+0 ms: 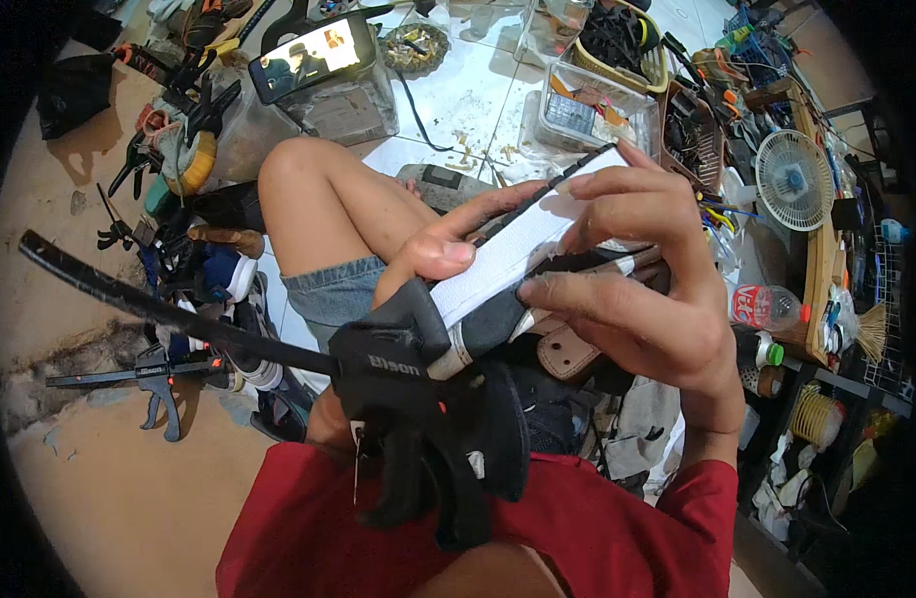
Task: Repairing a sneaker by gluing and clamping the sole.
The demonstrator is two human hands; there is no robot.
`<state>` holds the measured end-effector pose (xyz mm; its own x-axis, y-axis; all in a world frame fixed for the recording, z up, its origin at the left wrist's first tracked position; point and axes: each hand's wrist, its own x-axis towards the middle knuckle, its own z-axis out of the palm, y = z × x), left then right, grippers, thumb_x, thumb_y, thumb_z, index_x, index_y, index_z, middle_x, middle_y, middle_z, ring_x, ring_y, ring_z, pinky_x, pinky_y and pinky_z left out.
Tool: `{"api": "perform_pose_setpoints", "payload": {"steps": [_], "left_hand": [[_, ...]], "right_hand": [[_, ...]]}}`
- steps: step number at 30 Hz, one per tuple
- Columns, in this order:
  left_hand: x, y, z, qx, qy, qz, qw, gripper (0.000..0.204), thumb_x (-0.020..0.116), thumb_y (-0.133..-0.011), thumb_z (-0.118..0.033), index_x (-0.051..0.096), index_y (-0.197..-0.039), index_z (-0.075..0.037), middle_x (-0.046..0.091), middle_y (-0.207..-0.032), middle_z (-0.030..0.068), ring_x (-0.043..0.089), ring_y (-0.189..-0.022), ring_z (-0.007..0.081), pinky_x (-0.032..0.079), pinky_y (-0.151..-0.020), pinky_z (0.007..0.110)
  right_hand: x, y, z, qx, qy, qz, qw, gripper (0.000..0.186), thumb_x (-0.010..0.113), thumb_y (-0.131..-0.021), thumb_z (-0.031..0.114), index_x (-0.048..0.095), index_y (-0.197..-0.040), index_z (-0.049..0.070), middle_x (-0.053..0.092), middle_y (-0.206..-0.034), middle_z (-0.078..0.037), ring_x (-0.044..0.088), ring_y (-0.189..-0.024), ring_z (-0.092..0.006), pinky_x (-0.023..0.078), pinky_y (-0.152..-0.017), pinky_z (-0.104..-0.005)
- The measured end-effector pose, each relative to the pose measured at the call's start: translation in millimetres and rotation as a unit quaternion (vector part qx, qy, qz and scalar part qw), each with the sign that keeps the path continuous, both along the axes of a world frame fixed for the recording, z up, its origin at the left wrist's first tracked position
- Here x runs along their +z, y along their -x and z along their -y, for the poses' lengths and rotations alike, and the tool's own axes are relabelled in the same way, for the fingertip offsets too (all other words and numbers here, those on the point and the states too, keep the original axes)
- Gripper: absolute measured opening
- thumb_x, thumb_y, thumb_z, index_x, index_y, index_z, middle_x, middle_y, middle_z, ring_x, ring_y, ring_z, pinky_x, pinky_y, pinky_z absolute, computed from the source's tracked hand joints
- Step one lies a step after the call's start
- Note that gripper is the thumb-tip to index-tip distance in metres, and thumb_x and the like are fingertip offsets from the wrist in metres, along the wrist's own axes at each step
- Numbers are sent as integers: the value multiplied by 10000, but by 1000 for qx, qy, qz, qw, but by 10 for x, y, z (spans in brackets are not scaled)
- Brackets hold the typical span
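Observation:
Before my chest is a shoe [523, 239] with a white textured sole side, a dark edge along it and a dark upper. My left hand [428, 254] grips it from the left, thumb pressed on the white side, other fingers mostly hidden behind. On the right, my right hand [657, 284] holds the far part of the shoe, with bent fingers on the white side and the dark upper. A black bar clamp [393, 364] is fastened at the shoe's near end; its long bar sticks out to the left and its handle hangs toward my red shirt.
A lit phone [313, 62] leans on a box [353, 108] beyond my bare knee. Farther right stand a clear plastic tub [627, 135], a white fan [795, 177] and a plastic bottle [765, 307]. Another bar clamp [161, 377] and several shoes [264, 344] lie at left.

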<state>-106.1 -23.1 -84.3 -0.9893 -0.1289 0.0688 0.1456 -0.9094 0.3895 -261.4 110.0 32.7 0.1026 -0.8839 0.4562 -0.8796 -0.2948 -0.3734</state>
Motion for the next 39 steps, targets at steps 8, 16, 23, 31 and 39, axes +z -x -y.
{"api": "perform_pose_setpoints", "payload": {"steps": [8, 16, 23, 31, 39], "left_hand": [[-345, 99, 10, -14, 27, 10, 999, 907, 590, -771, -297, 210, -1535, 13, 354, -1498, 247, 474, -1323, 326, 375, -1114, 404], [265, -82, 19, 31, 83, 74, 993, 858, 604, -775, -281, 287, -1517, 12, 462, -1439, 214, 523, -1282, 286, 393, -1087, 348], [462, -124, -113, 93, 116, 82, 985, 845, 581, -778, -304, 307, -1480, 79, 454, -1425, 274, 504, -1300, 314, 381, -1097, 366], [391, -137, -158, 73, 108, 72, 989, 878, 601, -769, -329, 295, -1490, 67, 420, -1456, 264, 458, -1340, 319, 334, -1131, 385], [-111, -21, -183, 48, 48, 35, 997, 923, 616, -759, -354, 261, -1512, 46, 378, -1494, 225, 423, -1370, 293, 299, -1151, 362]], "right_hand": [[8, 31, 51, 18, -18, 11, 1000, 365, 821, -572, 89, 766, -924, 169, 558, -989, -45, 596, -1075, -292, 411, -1044, -539], [-79, 18, 27, 12, 11, 94, 995, 305, 835, -607, 116, 756, -901, 109, 587, -992, -72, 649, -1100, -335, 393, -1077, -590], [-29, 43, 41, 36, 33, 113, 992, 247, 849, -625, 159, 747, -843, 102, 583, -966, -68, 660, -1076, -332, 398, -1074, -596], [25, 68, 2, 55, 6, 90, 994, 227, 834, -631, 225, 770, -820, 116, 553, -901, -46, 657, -1028, -297, 411, -1062, -584], [89, 58, 37, 50, 1, 67, 996, 286, 821, -577, 158, 772, -852, 98, 584, -948, -70, 651, -1007, -292, 434, -1040, -570]]}}
